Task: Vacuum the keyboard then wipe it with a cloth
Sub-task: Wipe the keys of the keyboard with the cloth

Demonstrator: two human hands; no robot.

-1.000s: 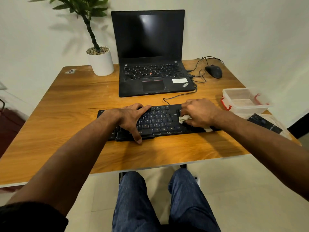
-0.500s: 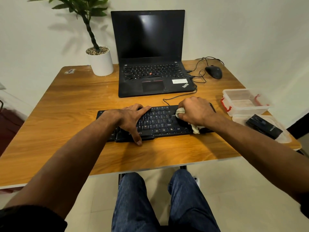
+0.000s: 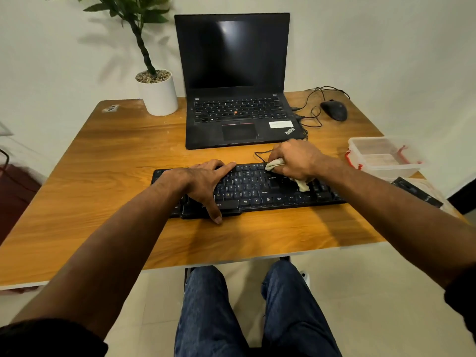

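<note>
Black laptop [image 3: 238, 99] behind keyboard [image 3: 257, 189], mouse [image 3: 334, 110], plastic box [image 3: 383, 157] rightward

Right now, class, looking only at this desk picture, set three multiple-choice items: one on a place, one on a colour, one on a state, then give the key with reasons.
1. Where is the mouse?
A. right of the laptop
B. on the keyboard
C. beside the plant pot

2. What colour is the plant pot?
A. red
B. white
C. black

3. What is the right hand doing?
A. resting flat on the table
B. gripping a cloth on the keyboard
C. holding the mouse

Key: 1 A, the mouse lies on the table right of the laptop. 2 B, the pot is plain white. 3 B, its fingers curl round the cloth on the keyboard, while the left hand lies on the keys.
</note>
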